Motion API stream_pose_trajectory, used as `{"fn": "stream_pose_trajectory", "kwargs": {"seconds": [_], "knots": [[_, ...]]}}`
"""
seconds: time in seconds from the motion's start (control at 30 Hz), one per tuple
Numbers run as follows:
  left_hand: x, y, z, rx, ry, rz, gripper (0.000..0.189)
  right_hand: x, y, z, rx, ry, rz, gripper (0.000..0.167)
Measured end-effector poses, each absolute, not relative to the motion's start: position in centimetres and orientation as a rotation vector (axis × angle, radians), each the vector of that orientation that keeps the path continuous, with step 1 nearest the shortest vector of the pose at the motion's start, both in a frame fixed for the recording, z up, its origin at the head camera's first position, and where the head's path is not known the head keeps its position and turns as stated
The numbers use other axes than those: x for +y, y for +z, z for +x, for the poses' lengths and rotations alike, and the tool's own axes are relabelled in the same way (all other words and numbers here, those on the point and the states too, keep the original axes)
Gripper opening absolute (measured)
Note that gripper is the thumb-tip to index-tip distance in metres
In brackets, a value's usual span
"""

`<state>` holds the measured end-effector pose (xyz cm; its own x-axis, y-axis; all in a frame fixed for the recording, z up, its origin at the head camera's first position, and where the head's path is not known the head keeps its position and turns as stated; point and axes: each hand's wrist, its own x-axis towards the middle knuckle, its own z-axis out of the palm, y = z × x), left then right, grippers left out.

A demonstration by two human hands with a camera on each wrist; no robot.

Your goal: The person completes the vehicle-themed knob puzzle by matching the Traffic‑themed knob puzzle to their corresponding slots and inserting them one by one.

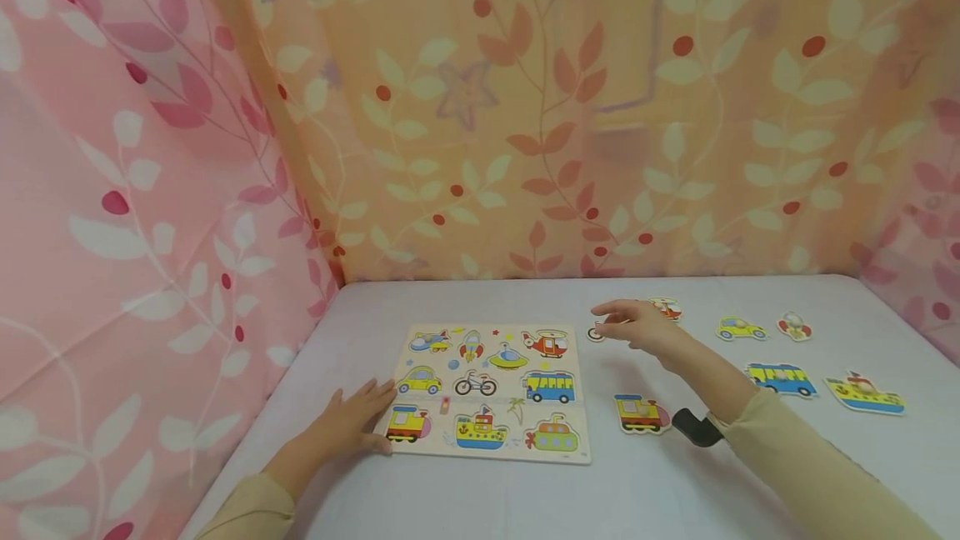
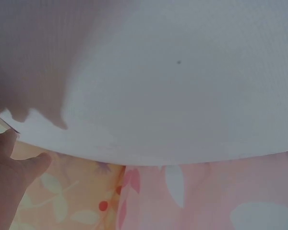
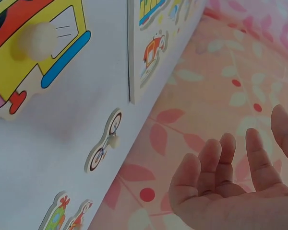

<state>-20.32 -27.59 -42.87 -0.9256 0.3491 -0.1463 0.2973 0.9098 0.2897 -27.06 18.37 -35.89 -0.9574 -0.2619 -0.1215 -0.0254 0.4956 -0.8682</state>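
Observation:
My left hand (image 1: 347,423) rests at the left edge of a wooden puzzle board (image 1: 497,402), its fingertips at the rim; in the left wrist view only part of this hand (image 2: 12,165) shows. The board bears pictures of vehicles, among them a helicopter, a bus and a train. Over the table to the right of the board, my right hand (image 1: 643,327) hovers with loosely bent, spread fingers and nothing in them. It partly covers a bicycle piece (image 1: 595,332) in the head view. The right wrist view shows that bicycle piece (image 3: 104,143) lying on the table with its small knob.
A train piece (image 1: 639,415) lies below my right hand, beside a black curved object (image 1: 696,428) near the sleeve. Farther right are a helicopter piece (image 1: 667,307), a yellow car (image 1: 740,328), a rocket (image 1: 794,326), a bus (image 1: 780,379) and a ship (image 1: 866,394). Patterned curtains (image 1: 540,107) enclose the table.

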Motion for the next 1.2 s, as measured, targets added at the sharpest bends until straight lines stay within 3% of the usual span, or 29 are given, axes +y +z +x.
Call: {"fn": "stream_pose_trajectory", "kwargs": {"seconds": [1.2], "knots": [[-27.8,-43.0,-20.4,2.873,0.389,0.486,0.093,24.2,-36.7,-25.1,2.598,-1.382,-0.156,0.053]]}}
